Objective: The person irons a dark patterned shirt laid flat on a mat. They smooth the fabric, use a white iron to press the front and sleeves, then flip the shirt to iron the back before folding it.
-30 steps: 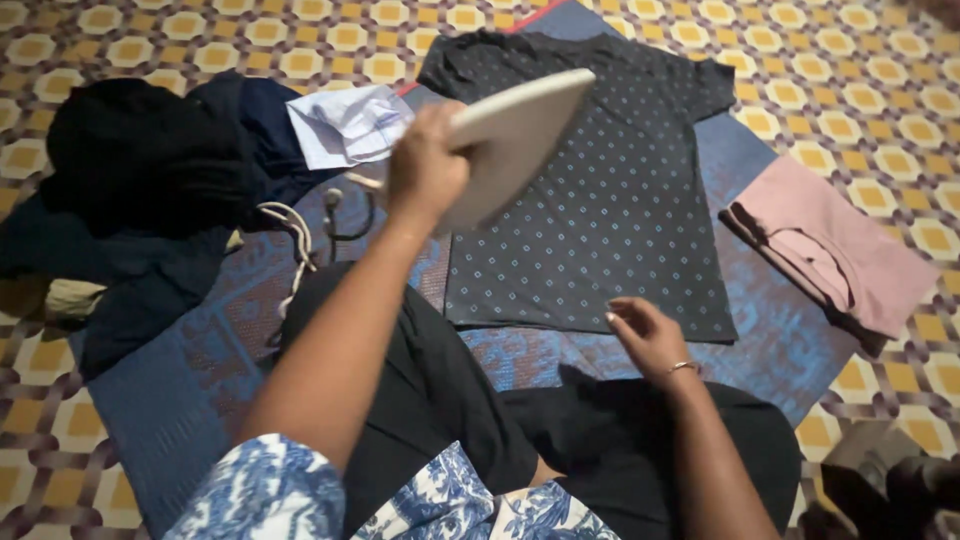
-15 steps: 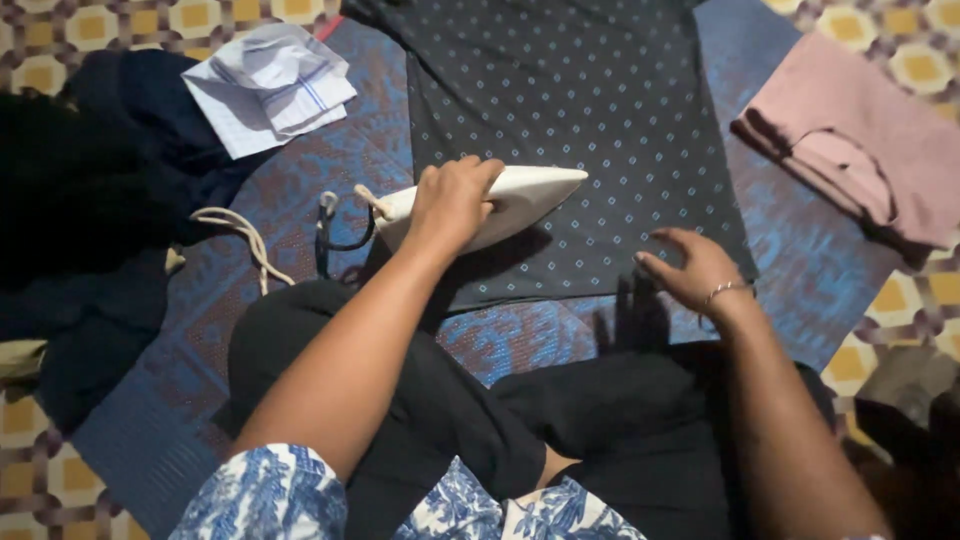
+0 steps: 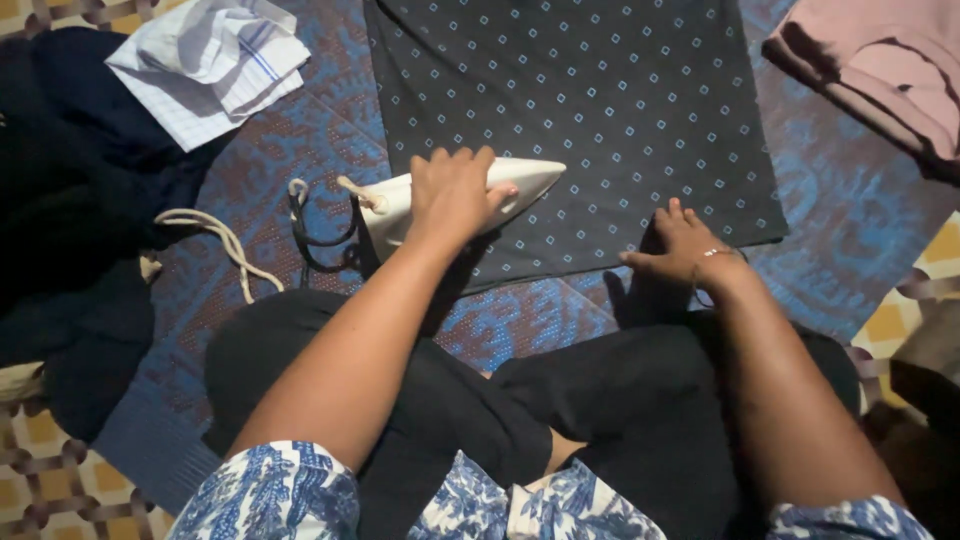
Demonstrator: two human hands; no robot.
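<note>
A blue and maroon patterned mat covers most of the floor, its left and right edges giving way to yellow and brown patterned flooring that shows only at the corners. Spread flat on the mat lies a dark shirt with small pale diamond dots; its upper part runs out of the top of the picture, so collar and sleeves cannot be seen. To the left a heap of dark navy and black clothes is too shadowed to tell one garment from another. At the top right a folded pink garment is cut off by the frame. At the top left a crumpled white checked cloth rests against the dark heap. The person sits cross-legged in black trousers, which hide the near edge of the mat. The white electric iron lies sole-down on the lower left part of the shirt, its pointed tip toward the right; its handle is hidden under the left hand, whose grip is clamped around that handle. A cream braided cord runs from the iron's back end across the mat and passes under the dark clothes. The right hand, wearing a thin bracelet, rests fingers spread and flat on the shirt's lower hem, holding nothing.
</note>
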